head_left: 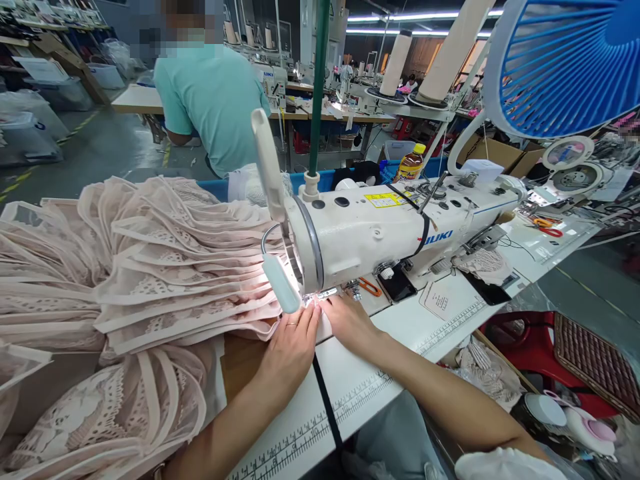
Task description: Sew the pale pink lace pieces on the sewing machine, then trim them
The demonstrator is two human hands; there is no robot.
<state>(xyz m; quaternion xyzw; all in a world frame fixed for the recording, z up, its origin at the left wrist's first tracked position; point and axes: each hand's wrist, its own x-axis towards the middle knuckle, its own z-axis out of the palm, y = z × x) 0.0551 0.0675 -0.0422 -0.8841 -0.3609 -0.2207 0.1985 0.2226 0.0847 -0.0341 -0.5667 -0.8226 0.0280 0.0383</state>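
Observation:
At the needle area of a white sewing machine [360,230], my left hand [295,343] lies with fingers stretched out and close together on pale pink fabric [324,328]. Its fingertips are beside the presser foot. My right hand [347,323] comes in from the other side, fingers bent and closed on the same fabric, its fingertips close to the left ones. Most of the small fabric piece is hidden under both hands. A large stack of pale pink lace garments [190,267] reaches up to the left of the machine head.
A lace bra cup pile [115,413] lies at the lower left. On the table are orange thread snips [369,287], a dark phone [397,283] and a white card [436,300]. A blue fan [570,67] hangs upper right. A person in a teal shirt [215,100] sits ahead.

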